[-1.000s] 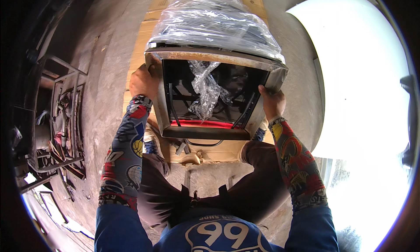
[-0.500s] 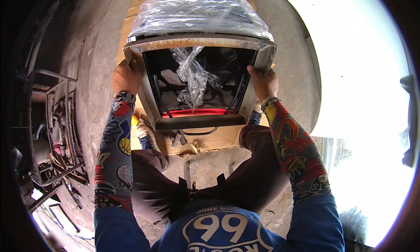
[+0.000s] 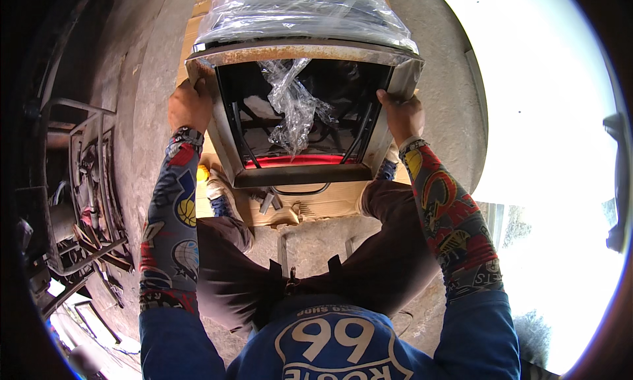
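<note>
Keeping the pull level and even at both sides would likely serve best in the head view, where the left hand [image 3: 190, 106] and right hand [image 3: 403, 114] each grasp one side of the rectangular grey metal frame [image 3: 303, 175] above the flat brown cardboard sheet [image 3: 326, 203]. Its far bar is rust-stained, and its dark opening shows a twisted clear plastic strip [image 3: 290, 110] and a red band [image 3: 303, 160], with crinkled clear plastic wrap [image 3: 303, 14] just beyond.

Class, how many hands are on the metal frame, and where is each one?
2: the left hand grips the left side of the metal frame, and the right hand grips its right side. No other hand shows.
</note>
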`<state>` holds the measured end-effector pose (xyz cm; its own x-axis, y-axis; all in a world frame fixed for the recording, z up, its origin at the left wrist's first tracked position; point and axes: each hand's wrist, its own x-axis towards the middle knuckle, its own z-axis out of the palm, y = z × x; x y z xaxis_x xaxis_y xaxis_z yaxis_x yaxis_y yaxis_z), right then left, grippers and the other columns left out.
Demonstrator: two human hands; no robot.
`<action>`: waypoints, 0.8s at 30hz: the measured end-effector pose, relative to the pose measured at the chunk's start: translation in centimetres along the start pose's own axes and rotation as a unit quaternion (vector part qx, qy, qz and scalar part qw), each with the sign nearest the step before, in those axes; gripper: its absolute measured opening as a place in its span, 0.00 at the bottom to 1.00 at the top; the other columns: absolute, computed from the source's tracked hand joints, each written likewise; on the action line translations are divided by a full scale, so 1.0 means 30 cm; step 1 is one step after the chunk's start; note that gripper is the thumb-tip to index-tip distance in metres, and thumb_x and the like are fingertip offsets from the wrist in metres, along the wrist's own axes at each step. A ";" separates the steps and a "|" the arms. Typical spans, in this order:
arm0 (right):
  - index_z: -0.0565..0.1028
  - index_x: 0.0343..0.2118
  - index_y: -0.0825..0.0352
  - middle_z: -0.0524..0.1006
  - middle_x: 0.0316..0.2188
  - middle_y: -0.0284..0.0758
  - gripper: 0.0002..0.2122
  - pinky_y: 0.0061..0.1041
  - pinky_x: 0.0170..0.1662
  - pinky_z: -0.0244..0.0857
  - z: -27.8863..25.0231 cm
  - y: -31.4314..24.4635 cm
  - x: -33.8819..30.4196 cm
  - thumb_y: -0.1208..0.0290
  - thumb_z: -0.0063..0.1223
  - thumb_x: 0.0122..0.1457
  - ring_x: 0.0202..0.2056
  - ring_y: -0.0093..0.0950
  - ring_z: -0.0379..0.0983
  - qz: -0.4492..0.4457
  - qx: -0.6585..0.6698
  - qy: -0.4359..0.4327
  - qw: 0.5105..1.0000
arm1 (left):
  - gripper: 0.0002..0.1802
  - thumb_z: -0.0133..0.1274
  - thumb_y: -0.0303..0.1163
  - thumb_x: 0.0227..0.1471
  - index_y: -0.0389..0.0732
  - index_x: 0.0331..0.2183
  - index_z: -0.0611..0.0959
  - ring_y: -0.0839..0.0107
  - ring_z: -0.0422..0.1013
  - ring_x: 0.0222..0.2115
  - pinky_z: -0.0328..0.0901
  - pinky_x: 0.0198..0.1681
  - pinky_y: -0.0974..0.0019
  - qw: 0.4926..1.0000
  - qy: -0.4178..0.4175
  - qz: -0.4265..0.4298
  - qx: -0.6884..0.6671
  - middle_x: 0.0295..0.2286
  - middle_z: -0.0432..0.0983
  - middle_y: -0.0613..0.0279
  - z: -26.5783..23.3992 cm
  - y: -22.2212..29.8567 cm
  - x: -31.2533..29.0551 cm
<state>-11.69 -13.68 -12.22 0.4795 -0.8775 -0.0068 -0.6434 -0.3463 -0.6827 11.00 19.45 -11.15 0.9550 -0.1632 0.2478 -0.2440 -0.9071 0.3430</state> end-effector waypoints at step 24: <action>0.81 0.35 0.69 0.82 0.33 0.46 0.27 0.37 0.43 0.69 0.006 0.021 0.014 0.46 0.68 0.43 0.40 0.44 0.78 -0.006 -0.011 -0.011 1.000 | 0.22 0.49 0.45 0.56 0.34 0.32 0.82 0.41 0.75 0.35 0.70 0.39 0.47 1.000 0.010 -0.002 -0.022 0.30 0.78 0.37 0.012 -0.007 0.002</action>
<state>-11.79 -14.23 -12.78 0.4993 -0.8663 -0.0150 -0.6508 -0.3636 -0.6665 11.18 19.49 -11.55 0.9526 -0.1511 0.2640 -0.2473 -0.8900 0.3831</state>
